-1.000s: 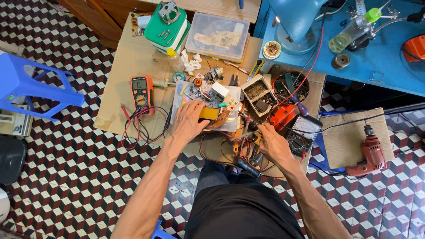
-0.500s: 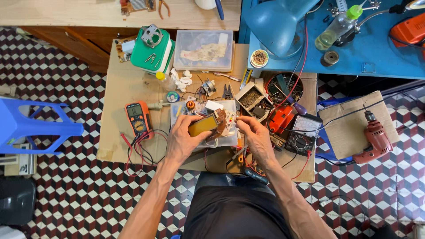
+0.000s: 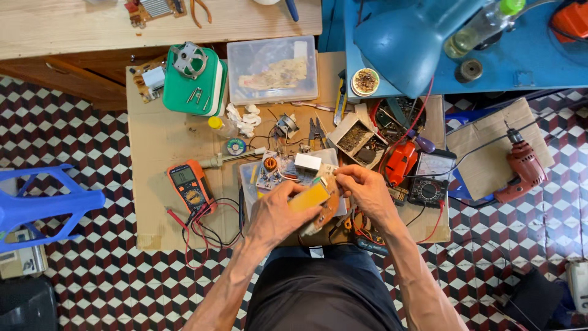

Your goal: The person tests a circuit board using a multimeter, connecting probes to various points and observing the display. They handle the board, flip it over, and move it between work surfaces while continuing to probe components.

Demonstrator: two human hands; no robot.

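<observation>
Stool (image 3: 43,205), blue plastic, far left on the checked floor. Right of it, 1 orange meter (image 3: 188,186) on the cardboard (image 3: 153,141), face up, red and black leads curled near it.

L hand (image 3: 275,214): fingers curled shut round a yellow block (image 3: 309,197), which sits above the person's lap at the near edge of the cardboard, over the circuit board (image 3: 283,171). R hand (image 3: 367,190): thumb and fingertips pinched at the block's far-right end, on a brown board (image 3: 329,208) that hangs off it; exactly what the tips nip is too small to tell.

To do this well, I'd judge: L keeps the block steady and level, R works with fingertips only, light pull, no twisting of the thin board or its wires. Keep it over the clear tray, so any small part that drops is caught.

Packages etc., L to R:
- Green box (image 3: 191,83), rounded corners, far left of the cardboard, a metal part on its lid.
- Clear tub (image 3: 272,70), rectangular, lid on, pale contents inside.
- Small round tin (image 3: 365,81), open, brown bits inside, on the blue bench edge.
- Small open carton (image 3: 355,136), tilted, full of small hardware.
- Bottle (image 3: 484,27), clear w/ green cap, lying far right on the blue bench.

No signs legible.

Drill (image 3: 520,171), red, on the floor at right.
</observation>
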